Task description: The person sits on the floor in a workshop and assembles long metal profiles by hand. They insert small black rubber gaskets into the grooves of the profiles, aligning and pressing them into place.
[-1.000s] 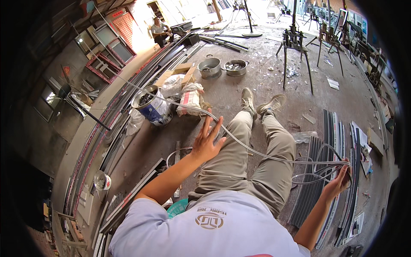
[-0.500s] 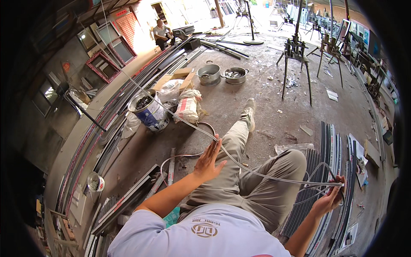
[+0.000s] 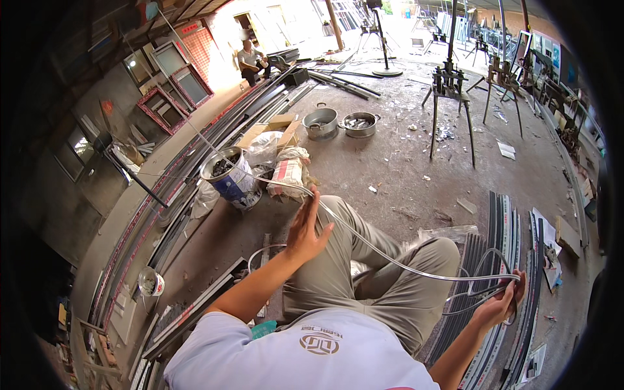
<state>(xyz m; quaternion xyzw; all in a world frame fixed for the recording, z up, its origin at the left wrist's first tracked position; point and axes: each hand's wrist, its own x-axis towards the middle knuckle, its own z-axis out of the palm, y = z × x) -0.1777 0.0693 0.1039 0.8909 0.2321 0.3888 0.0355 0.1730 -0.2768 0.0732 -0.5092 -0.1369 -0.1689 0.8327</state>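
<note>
Long, thin grey flexible strips (image 3: 455, 278) run from the upper left, over a bucket, past my left hand and across my knees to my right hand. My left hand (image 3: 305, 233) is raised in front of my left knee, fingers stretched and thumb apart, with the strips passing against its fingertips. At the right, my right hand (image 3: 499, 307) is closed round the strips, and several loops of them hang beside it. Its fingertips are partly hidden.
Dark profiles (image 3: 499, 234) lie beside my right knee. The blue-white bucket (image 3: 239, 188), a torn sack (image 3: 286, 177) and two metal pots (image 3: 320, 125) stand ahead. Long bars line the left. Metal stands (image 3: 448, 88) are at the far right; a person (image 3: 250, 62) sits far back.
My left leg, stretched out before, is now bent with its knee raised. My left hand has moved slightly left and up along the strips. The right hand stays nearly in place, still holding them.
</note>
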